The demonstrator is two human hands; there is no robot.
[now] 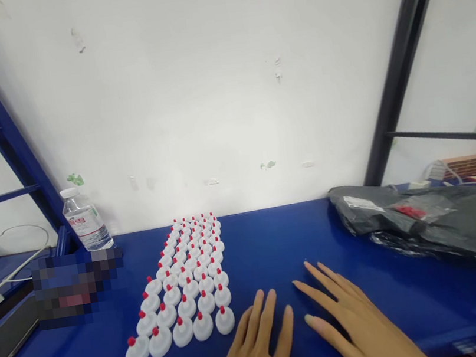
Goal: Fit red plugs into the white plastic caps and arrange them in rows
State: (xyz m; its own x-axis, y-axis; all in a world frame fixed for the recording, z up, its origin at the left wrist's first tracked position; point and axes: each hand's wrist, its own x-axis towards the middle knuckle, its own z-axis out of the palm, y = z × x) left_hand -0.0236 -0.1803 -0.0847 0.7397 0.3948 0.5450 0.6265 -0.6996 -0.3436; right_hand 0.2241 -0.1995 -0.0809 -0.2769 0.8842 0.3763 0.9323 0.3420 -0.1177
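Rows of white round caps with red tips stand upright on the blue table, left of the middle, running back toward the wall. My left hand is over the table's front part, fingers stretched out, just right of the nearest caps and apart from them. To its right, my right hand has its fingers spread above the bare blue surface. Neither hand holds anything. Whether the fingertips touch the table I cannot tell.
A water bottle stands at the back left, beside a blurred patch and a dark flat device. Grey plastic bags, with small red pieces in a clear bag, lie on the right. Metal posts rise at both sides.
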